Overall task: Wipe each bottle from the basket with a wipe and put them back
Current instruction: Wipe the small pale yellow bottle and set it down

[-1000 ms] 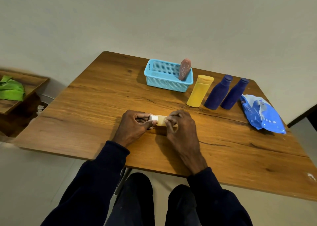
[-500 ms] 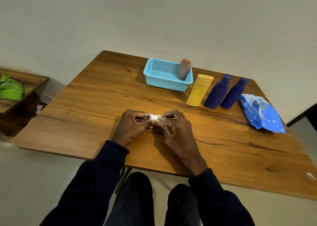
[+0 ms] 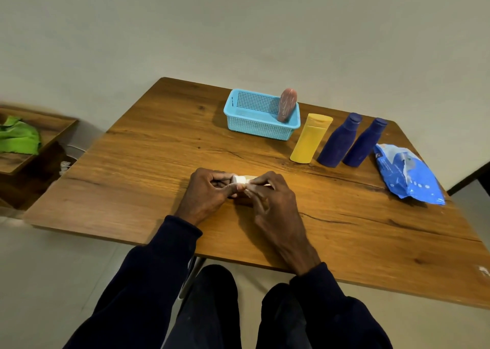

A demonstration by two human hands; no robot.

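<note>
A person's left hand grips the white-capped end of a small tan bottle lying mid-worktop, and the right hand pinches a pale wipe against it. At one o'clock from the hands, a blue basket holds a leaning pink bottle. A yellow bottle, two blue bottles and a wipes pack trail toward three o'clock.

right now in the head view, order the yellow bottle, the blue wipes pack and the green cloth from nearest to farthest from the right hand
From the right hand:
1. yellow bottle, standing just beyond it, slightly right.
2. blue wipes pack, farther right on the table.
3. green cloth, far left, off the table.
</note>
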